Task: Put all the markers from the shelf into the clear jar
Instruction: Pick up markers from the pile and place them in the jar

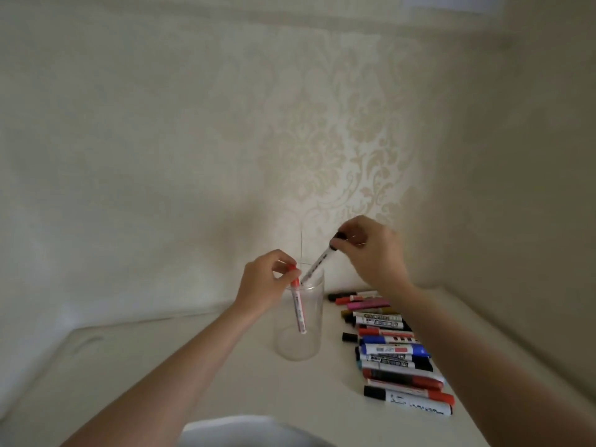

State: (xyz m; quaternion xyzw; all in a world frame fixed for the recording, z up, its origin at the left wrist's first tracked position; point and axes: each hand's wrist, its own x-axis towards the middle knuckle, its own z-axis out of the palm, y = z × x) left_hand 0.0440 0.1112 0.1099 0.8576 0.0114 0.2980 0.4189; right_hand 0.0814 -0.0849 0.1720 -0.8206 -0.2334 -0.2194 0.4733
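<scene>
A tall clear jar (301, 343) stands upright on the white shelf (200, 359). My left hand (264, 285) pinches the top of a red-capped marker (298, 306) whose lower part hangs inside the jar. My right hand (371, 250) grips the black cap end of a white black-capped marker (317, 262), tilted, with its lower tip at the jar's mouth. Several markers (393, 353) of mixed colours lie in a row on the shelf to the right of the jar.
Patterned cream wallpaper (338, 140) rises behind the shelf, and a side wall (532, 221) closes it on the right. A white rounded object (251, 430) sits at the bottom edge, near me. Bare shelf surface lies left of the jar.
</scene>
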